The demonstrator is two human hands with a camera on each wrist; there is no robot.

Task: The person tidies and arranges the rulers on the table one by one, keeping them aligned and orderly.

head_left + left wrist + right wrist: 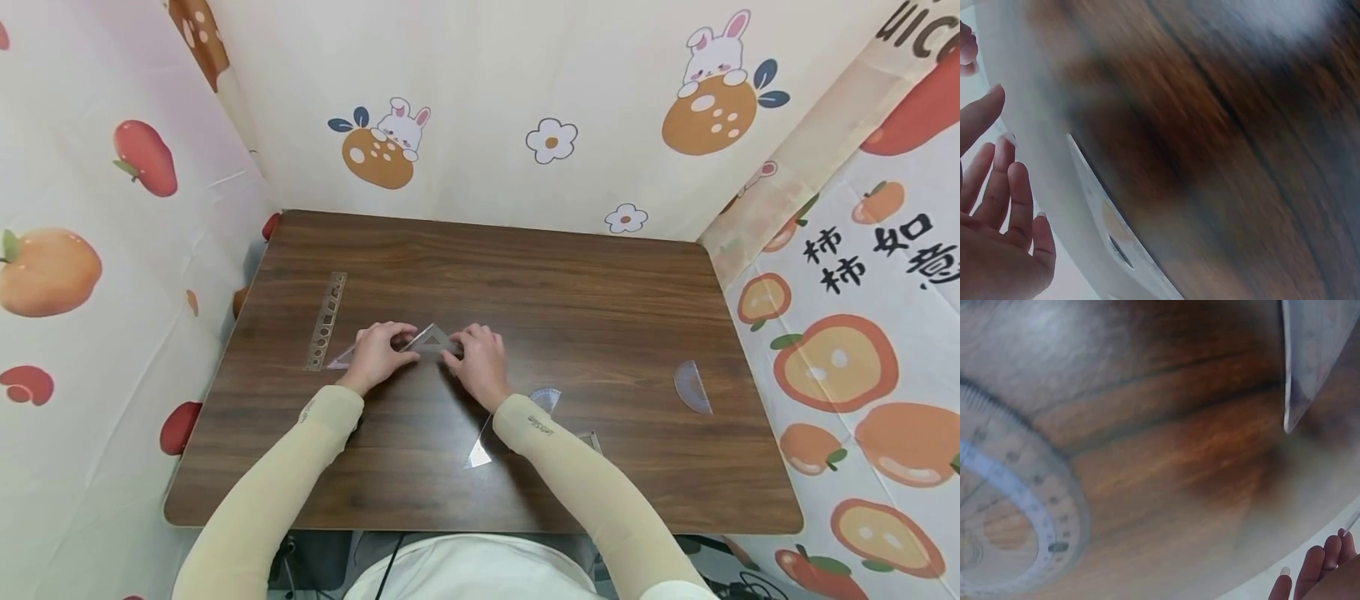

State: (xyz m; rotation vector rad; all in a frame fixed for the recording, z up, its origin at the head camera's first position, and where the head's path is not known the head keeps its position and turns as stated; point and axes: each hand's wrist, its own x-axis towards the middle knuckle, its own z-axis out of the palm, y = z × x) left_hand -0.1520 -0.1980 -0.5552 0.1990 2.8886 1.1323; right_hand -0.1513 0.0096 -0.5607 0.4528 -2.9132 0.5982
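In the head view, a clear set square [432, 335] is held up between both hands above the middle of the table, its right-angled corner pointing away from me. My left hand [377, 360] pinches its left end. The right hand [480, 363] pinches the right end. Beside the left hand, partly hidden by it, lies a second clear set square [342, 360]. At the edge of the left wrist view the left hand [1004, 212] appears with bent fingers; in the right wrist view only some fingers of the right hand [1325, 572] show.
A clear ruler [326, 323] with cut-outs lies at the left. Under the right forearm are a partly covered protractor [547, 397], a clear triangular piece [478, 454] and another clear edge [591, 440]. A half-round protractor [692, 387] lies at the right of the brown table [600, 317].
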